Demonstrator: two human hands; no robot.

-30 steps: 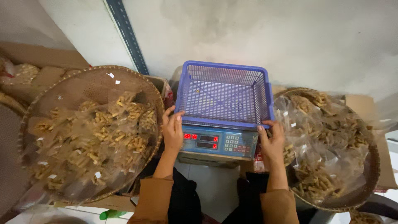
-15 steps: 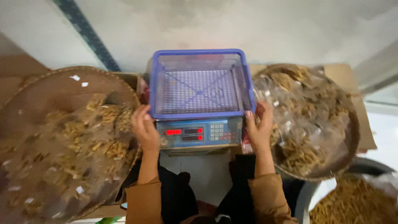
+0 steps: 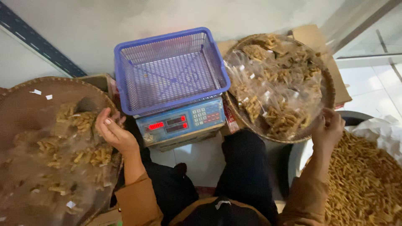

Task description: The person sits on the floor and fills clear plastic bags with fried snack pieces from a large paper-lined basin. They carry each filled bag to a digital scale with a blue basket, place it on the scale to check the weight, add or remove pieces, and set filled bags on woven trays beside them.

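Observation:
An empty blue plastic basket (image 3: 171, 69) sits on a blue digital scale (image 3: 180, 123) with red lit digits, in front of me on the floor. My left hand (image 3: 112, 132) hangs with curled fingers over the right rim of a round woven tray (image 3: 25, 104) holding clear bags of yellow-brown snack sticks (image 3: 81, 121). My right hand (image 3: 328, 127) is by the lower right rim of a second woven tray (image 3: 328, 90), also heaped with bagged sticks (image 3: 280, 117). I cannot see anything held in either hand.
A large bag of loose snack sticks (image 3: 364, 180) lies at the lower right. Cardboard (image 3: 312, 35) lies under the right tray. A pale wall (image 3: 167, 16) stands close behind the scale. My dark-trousered knees (image 3: 247, 163) flank a patch of white floor.
Both hands have left the scale's sides: the left moved out over the left tray, the right out to the right tray's rim. The view shifted right, showing the bag of loose sticks.

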